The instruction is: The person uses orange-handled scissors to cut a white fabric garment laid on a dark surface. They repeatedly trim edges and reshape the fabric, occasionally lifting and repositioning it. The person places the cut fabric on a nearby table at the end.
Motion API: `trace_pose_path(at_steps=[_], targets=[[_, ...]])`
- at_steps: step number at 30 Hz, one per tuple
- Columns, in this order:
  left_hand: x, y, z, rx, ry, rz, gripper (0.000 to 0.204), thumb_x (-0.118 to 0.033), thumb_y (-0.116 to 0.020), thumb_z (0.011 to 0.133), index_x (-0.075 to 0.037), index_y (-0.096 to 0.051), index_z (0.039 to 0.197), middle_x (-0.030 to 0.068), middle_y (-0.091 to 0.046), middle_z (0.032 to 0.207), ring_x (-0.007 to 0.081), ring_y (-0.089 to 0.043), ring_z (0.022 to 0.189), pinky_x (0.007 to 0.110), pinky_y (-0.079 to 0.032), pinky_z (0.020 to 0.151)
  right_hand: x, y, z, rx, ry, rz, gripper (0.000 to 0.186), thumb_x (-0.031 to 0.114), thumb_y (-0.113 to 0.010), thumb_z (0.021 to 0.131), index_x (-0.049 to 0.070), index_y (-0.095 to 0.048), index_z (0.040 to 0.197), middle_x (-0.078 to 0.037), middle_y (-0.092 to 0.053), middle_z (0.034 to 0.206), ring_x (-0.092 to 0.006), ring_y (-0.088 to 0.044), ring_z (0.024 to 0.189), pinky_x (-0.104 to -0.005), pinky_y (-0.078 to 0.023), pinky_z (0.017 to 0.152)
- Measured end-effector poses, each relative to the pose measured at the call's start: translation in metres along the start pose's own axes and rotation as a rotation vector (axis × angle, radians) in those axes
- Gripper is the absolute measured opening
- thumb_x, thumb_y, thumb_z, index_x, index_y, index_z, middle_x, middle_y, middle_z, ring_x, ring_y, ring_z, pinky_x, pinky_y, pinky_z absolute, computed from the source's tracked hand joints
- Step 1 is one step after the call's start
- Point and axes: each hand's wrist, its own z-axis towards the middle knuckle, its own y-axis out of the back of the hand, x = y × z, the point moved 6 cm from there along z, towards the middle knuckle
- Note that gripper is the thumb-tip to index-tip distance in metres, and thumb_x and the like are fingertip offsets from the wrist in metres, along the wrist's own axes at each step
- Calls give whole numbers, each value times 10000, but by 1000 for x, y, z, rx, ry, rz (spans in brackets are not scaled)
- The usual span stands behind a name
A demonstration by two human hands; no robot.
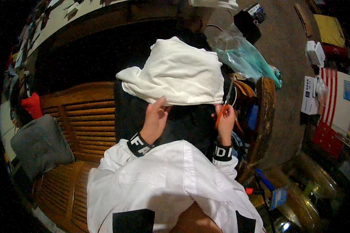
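Note:
A folded white cloth (pixel 179 72) lies draped over a dark garment (pixel 182 124) in front of me. My left hand (pixel 155 118) pinches the lower edge of the white cloth near its middle. Level with the cloth's right lower corner, my right hand (pixel 226 121) grips orange-handled scissors (pixel 224 105) whose blades point up along the cloth's right side. Both forearms wear white sleeves with black printed cuffs.
A wooden slatted bench (pixel 85 120) carries a grey cushion (pixel 41 145) and a red cushion (pixel 32 105) at the left. A clear plastic bag with teal contents (pixel 245 58) lies to the right. Boxes (pixel 310 95), a striped mat (pixel 332 112) and tools cover the floor.

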Motion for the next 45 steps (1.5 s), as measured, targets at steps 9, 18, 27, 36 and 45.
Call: trace_pose_path(at_steps=[9, 18, 27, 36, 45], targets=[[62, -15, 34, -39, 339, 193, 322, -257, -650, 842, -37, -564, 1060, 39, -601, 975, 122, -572, 840, 210, -467, 674, -1, 14, -24, -100, -183, 114, 160, 175, -583, 883, 51, -483, 900, -78, -627, 865, -74, -483, 582, -196, -393, 523], [40, -21, 29, 13, 344, 330, 388, -214, -667, 823, 2, -549, 1122, 63, -608, 1052, 151, -581, 880, 281, -476, 714, 15, -9, -34, 45, -196, 228, 176, 221, -545, 900, 69, -456, 909, -83, -600, 836, -65, -491, 558, -181, -362, 454], [25, -26, 16, 66, 397, 538, 477, -217, -676, 810, -33, -481, 1205, 42, -582, 1084, 141, -568, 873, 278, -471, 666, 41, -20, -53, 40, -220, 204, 137, 181, -505, 908, 60, -449, 943, -67, -562, 808, -67, -462, 571, -205, -385, 520], [3, -45, 1, -3, 332, 452, 452, -227, -656, 819, -26, -480, 1183, 53, -565, 1102, 147, -548, 905, 276, -456, 689, 74, -11, -127, 497, -333, -22, 343, 216, -551, 870, 33, -428, 1133, -54, -503, 859, -131, -476, 771, -268, -420, 691], [-3, -42, -10, 41, 405, 478, 312, -207, -672, 814, -22, -536, 1024, 1, -561, 824, 89, -465, 636, 248, -387, 532, 74, -26, -157, 735, -216, -368, 365, 197, -565, 881, -6, -400, 1135, -102, -491, 885, -188, -476, 811, -314, -413, 728]])
